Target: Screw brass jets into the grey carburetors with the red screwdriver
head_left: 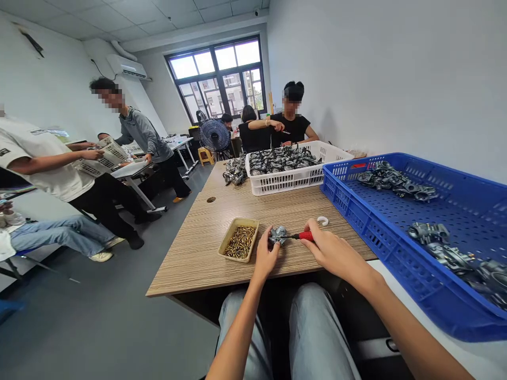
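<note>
On the wooden table, my left hand (pixel 266 254) is closed on a small grey metal carburetor (pixel 279 233), steadying it near the front edge. My right hand (pixel 325 244) grips the red handle of a screwdriver (pixel 304 236), whose dark shaft points left and meets the carburetor. The exact spot where the tip touches is too small to make out. Just left of my left hand stands a beige tray (pixel 222 252) filled with small brass-coloured parts. A white ring-shaped piece (pixel 322 220) lies behind my right hand.
A blue crate (pixel 356 224) with several carburetors stands at right. Behind the work spot, a white basket (pixel 283 184) is heaped with more, and a loose pile (pixel 235 171) lies beside it. A person (pixel 291 126) sits across the table. Two people stand at left holding a pale crate (pixel 103 158).
</note>
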Motion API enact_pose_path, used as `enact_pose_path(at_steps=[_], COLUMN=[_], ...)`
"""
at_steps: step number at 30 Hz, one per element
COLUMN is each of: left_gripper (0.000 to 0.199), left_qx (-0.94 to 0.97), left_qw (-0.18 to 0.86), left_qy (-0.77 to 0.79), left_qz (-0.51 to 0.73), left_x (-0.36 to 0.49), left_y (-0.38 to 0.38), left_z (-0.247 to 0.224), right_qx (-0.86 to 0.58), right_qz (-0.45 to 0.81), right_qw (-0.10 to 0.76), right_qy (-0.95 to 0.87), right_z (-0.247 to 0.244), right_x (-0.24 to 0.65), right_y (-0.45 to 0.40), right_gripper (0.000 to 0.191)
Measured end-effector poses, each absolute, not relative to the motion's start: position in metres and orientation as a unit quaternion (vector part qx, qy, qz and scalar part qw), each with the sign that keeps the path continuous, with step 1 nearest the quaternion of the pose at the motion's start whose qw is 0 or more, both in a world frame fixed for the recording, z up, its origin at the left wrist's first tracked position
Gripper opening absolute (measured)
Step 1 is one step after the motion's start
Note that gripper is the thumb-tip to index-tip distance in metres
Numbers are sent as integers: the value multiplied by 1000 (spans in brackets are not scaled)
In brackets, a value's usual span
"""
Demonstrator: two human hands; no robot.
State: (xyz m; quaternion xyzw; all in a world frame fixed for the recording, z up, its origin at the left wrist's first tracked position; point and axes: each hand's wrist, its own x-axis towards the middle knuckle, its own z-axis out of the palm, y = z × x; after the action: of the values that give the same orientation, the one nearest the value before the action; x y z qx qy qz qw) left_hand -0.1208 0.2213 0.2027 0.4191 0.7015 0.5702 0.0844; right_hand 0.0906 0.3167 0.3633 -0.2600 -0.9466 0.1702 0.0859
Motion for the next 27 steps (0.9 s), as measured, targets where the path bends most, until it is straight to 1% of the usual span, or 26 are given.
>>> enact_pose_path(at_steps=[3,6,10,12,14,19,21,24,27], left_gripper=[63,62,63,63,63,63,64,64,64], left_qx=[420,421,423,423,423,420,418,416,416], left_qw=[84,83,81,82,84,85,87,88,84], left_qy=[701,701,700,701,701,698,700,701,699], left_qz=[570,569,569,568,568,573,572,573,576], left_x=[-121,-122,-122,-122,-122,-121,-121,-121,-121], left_y=[221,221,221,221,221,221,221,221,222], left_z=[202,201,201,201,202,203,203,203,203], right_qx=[-248,-252,-305,-321,-306,-205,-198,-241,-300], right_qz=[169,132,44,26,55,209,219,158,71], right_qw=[94,100,96,93,99,126,121,103,81], right_qy=[-949,-953,-947,-942,-945,-948,-948,-952,-948], right_z=[362,360,357,355,355,356,356,357,358], right_x=[91,90,84,83,84,92,93,88,83], right_y=[317,316,314,315,316,321,319,315,312], right_gripper=[10,10,19,23,21,14,11,11,21])
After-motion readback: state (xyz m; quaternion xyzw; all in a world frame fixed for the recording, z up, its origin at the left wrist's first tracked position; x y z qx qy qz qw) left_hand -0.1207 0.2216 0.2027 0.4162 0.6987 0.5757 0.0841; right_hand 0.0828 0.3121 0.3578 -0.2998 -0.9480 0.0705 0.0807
